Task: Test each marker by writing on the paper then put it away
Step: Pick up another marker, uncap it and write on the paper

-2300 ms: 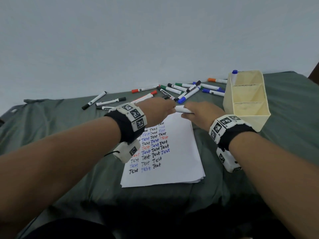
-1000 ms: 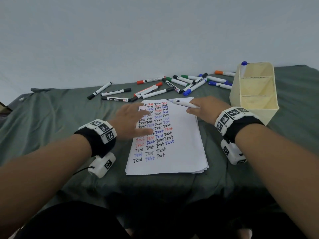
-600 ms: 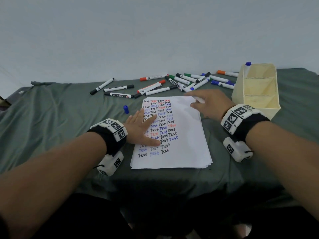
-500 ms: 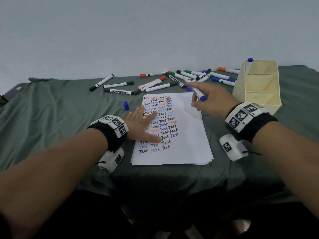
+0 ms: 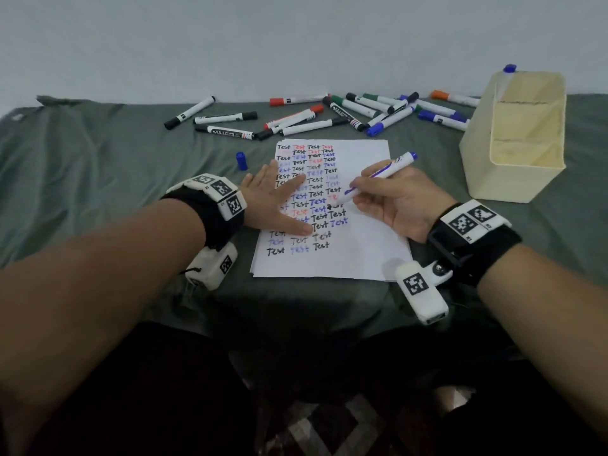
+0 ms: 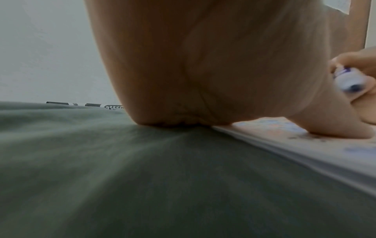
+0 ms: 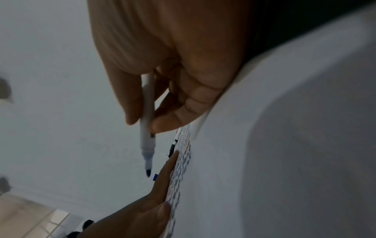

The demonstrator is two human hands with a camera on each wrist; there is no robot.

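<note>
At the far left, the green cloth (image 5: 98,166) covers the counter and lies in soft folds. On it, at the back, a group of black-capped markers (image 5: 225,117) is scattered, and more markers (image 5: 388,110) with red, green, blue and orange caps continue toward the right, all behind the paper. A loose blue cap (image 5: 241,160) stands on the cloth just beside the top left part of the paper.

The left hand (image 5: 276,199) lies flat with its fingers spread, pressing on the left side of the paper (image 5: 362,251). The heel of this hand rests on the cloth, and the thumb reaches over the written rows. The paper is a thin stack of white sheets, and many rows of the word "Test" in black, blue and red fill its left half.

The right hand (image 5: 394,202) pinches the uncapped blue marker (image 5: 381,174) between the thumb and the fingers, over the middle of the paper. The marker is tilted, with its back end up and away from the person. In the right wrist view its dark tip is apart from the sheet.

At the far right, a cream plastic organizer (image 5: 513,179) with compartments stands on the cloth, well apart from the paper. One blue-capped marker (image 5: 509,68) stands upright at its far corner.
</note>
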